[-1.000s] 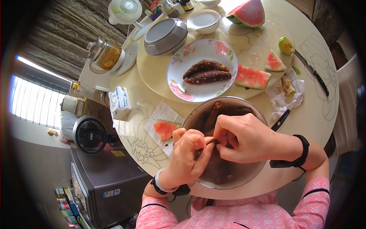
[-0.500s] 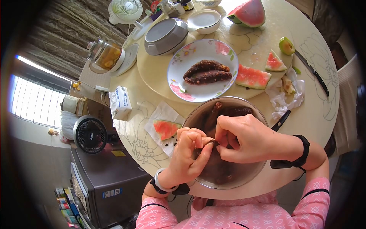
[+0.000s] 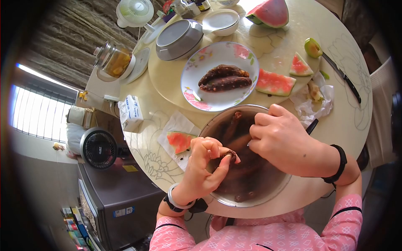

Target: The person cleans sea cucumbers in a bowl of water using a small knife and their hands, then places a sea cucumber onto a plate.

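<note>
A metal basin (image 3: pixel 268 199) of murky brown liquid stands at the table's near edge, with several dark sausages (image 3: pixel 235 122) in it. Over its left side, my left hand (image 3: pixel 206 165) pinches the tip of a sausage (image 3: pixel 233 156) between thumb and index finger. My right hand (image 3: pixel 281 140) is held over the basin's right side, fingers curled together; a tiny pale bit shows at its fingertips, too small to name. Beyond the basin, a floral plate (image 3: pixel 197 62) bears two dark sausages (image 3: pixel 225 78) lying side by side.
Watermelon slices (image 3: pixel 274 83) and a large watermelon piece (image 3: pixel 271 14) lie on the table. A black-handled knife (image 3: pixel 344 78) rests at right beside a bitten green fruit (image 3: pixel 313 48). A tissue pack (image 3: pixel 131 113) and grey bowl (image 3: pixel 178 39) stand at left and back.
My right hand has pulled away from my left, moving up and to the right. My left hand stays almost in place, still pinching the sausage tip.
</note>
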Tool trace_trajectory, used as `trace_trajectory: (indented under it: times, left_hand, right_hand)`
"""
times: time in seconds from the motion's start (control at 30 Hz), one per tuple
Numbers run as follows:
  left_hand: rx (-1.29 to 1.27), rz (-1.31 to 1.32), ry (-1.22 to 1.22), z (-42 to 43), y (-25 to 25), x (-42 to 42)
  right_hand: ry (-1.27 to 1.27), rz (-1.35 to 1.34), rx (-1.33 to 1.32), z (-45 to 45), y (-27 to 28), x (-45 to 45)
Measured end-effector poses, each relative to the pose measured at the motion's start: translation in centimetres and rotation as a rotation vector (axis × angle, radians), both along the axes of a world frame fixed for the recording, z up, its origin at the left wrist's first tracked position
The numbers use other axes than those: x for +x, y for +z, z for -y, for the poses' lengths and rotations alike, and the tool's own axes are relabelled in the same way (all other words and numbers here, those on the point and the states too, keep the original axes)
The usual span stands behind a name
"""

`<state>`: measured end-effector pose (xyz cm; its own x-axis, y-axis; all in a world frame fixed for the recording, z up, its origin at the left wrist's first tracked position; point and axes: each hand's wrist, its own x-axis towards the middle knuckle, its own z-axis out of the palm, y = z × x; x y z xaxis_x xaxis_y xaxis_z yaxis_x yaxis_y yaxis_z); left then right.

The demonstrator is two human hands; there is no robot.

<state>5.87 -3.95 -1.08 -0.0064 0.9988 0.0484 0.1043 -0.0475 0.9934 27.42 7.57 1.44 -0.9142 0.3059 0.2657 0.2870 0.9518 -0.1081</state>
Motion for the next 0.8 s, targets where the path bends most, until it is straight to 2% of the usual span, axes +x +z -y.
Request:
trace_trajectory:
  times: [0.03,0.07,0.13,0.2,0.27,0.33,0.47,0.63,0.8]
  left_hand:
    - [0.053,-0.143,-0.041,-0.1,-0.1,-0.4]
    - [0.052,-0.143,-0.041,-0.2,-0.3,-0.7]
    - [0.171,-0.399,-0.066,-0.4,-0.4,-1.0]
    - [0.164,-0.457,-0.057,-0.6,-0.3,-0.8]
    - [0.154,-0.513,-0.047,-1.0,0.1,-0.6]
    - [0.316,-0.724,-0.103,-2.0,0.8,-0.6]
    - [0.336,-0.758,-0.133,-2.8,1.6,0.1]
    - [0.317,-0.998,-0.229,-3.6,3.2,0.5]
    - [0.369,-1.041,-0.358,-5.0,3.6,0.4]
  right_hand:
    - [-0.001,0.000,-0.001,0.1,0.2,0.0]
    - [-0.025,0.007,0.017,0.1,0.3,-0.1]
    - [-0.050,0.013,0.035,0.0,0.1,0.0]
    - [0.036,-0.051,-0.132,-0.6,-0.5,0.2]
    - [0.009,-0.121,-0.168,-1.0,-0.3,0.1]
    - [-0.017,-0.192,-0.204,-1.1,0.1,0.0]
    - [-0.029,-0.060,-0.287,-0.8,-0.1,-0.3]
    - [-0.048,0.114,-0.260,-1.0,0.1,0.2]
    - [-0.058,0.060,-0.274,-1.0,0.7,0.6]
